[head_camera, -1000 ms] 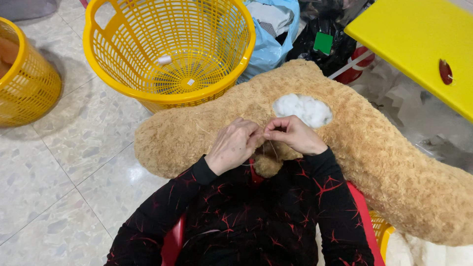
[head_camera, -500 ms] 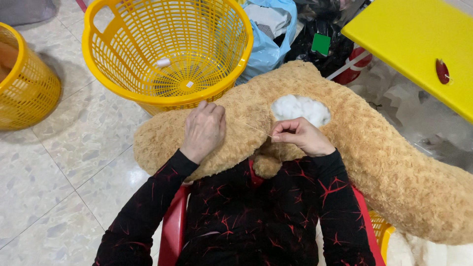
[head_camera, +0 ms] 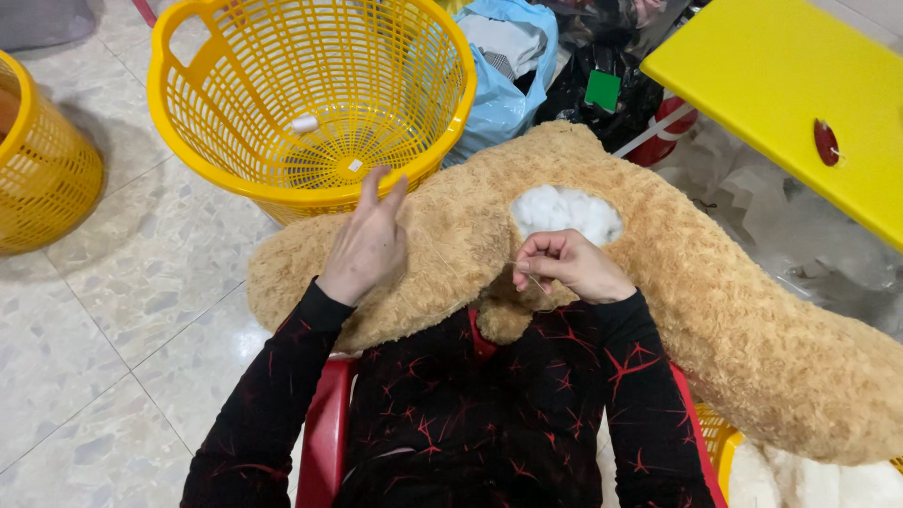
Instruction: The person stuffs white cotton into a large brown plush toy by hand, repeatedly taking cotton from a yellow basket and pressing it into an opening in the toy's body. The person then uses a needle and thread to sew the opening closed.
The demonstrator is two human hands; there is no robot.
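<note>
A large tan plush toy [head_camera: 677, 282] was seen draped across the lap of a seated person, extending from the left of the lap to the lower right corner of the view. An opening in its fabric exposed white stuffing [head_camera: 567, 209] near the middle of the view. The left hand [head_camera: 369, 246] was raised over the plush body to the left of the opening, with the fingers extended and slightly spread; nothing bulky was held in it, and whether the fingertips gripped anything could not be told. A thin thread [head_camera: 470, 266] was seen running between the two hands across the plush surface. The right hand [head_camera: 569, 266] was placed just below the opening, with the fingers curled and the thumb and forefinger pinched together on the thread; a needle could not be made out. Both arms were clad in black sleeves with a red pattern. A red chair [head_camera: 324, 437] was seen beneath the person. A yellow plastic basket [head_camera: 310, 94] stood on the tiled floor [head_camera: 94, 348] just beyond the toy, and a second yellow basket [head_camera: 42, 165] stood at the left edge. A yellow table [head_camera: 800, 85] occupied the upper right, and a blue bag [head_camera: 513, 66] lay between it and the first basket.
</note>
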